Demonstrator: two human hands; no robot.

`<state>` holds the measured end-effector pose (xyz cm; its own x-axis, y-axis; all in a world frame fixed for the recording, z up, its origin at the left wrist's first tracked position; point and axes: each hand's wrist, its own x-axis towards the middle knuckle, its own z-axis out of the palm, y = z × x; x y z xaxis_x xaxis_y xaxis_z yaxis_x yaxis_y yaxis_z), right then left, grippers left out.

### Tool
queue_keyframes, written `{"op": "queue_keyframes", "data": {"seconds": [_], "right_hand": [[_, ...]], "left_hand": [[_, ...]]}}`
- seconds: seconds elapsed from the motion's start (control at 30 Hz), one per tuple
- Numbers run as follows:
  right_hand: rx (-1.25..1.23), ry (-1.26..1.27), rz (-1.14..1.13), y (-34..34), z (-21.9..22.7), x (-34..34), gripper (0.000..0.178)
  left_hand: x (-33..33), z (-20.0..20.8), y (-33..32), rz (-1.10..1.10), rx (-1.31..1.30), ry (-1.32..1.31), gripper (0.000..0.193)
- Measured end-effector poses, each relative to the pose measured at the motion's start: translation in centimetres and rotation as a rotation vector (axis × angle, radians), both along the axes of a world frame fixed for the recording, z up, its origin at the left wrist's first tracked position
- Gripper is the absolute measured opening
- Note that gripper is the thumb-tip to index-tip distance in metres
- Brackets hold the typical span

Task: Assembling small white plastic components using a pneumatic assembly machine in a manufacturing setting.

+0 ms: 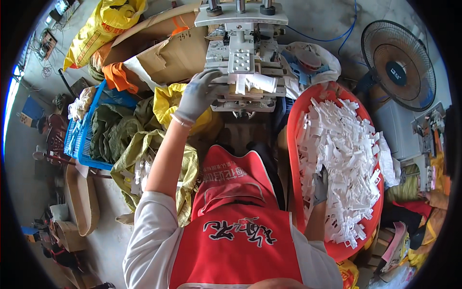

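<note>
By the press (240,45), left hand (199,94) is held with fingers loosely apart; at white parts (341,159) heaped in tub (292,149), right hand (320,186) is placed, finger state can't be told; left fingertips could be pinched if press is cycled

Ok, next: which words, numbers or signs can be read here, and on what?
Wording not copied, only located:
Red apron bib: large, clear black characters.
Apron skirt: small pale characters.
Cardboard box: handwritten dark marks.
Fan hub: small pale lettering.
Upper-left yellow sack, bottom yellow bag: red print, unreadable.
</note>
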<state>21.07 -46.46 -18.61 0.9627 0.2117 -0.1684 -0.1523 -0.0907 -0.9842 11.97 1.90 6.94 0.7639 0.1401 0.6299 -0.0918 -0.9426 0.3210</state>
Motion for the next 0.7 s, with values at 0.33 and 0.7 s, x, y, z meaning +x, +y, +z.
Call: {"op": "queue_keyframes", "data": {"seconds": [0.33, 0.7], "right_hand": [[0.157, -0.078, 0.070, 2.5, 9.3, 3.2, 0.044], [-0.050, -0.962, 0.566, 25.0, 24.5, 8.4, 0.042]], "left_hand": [[3.4, 1.5, 0.1, -0.146, -0.448, 0.242, 0.029], [-4.2, -0.8, 2.4, 0.104, -0.289, -0.130, 0.031]]}}
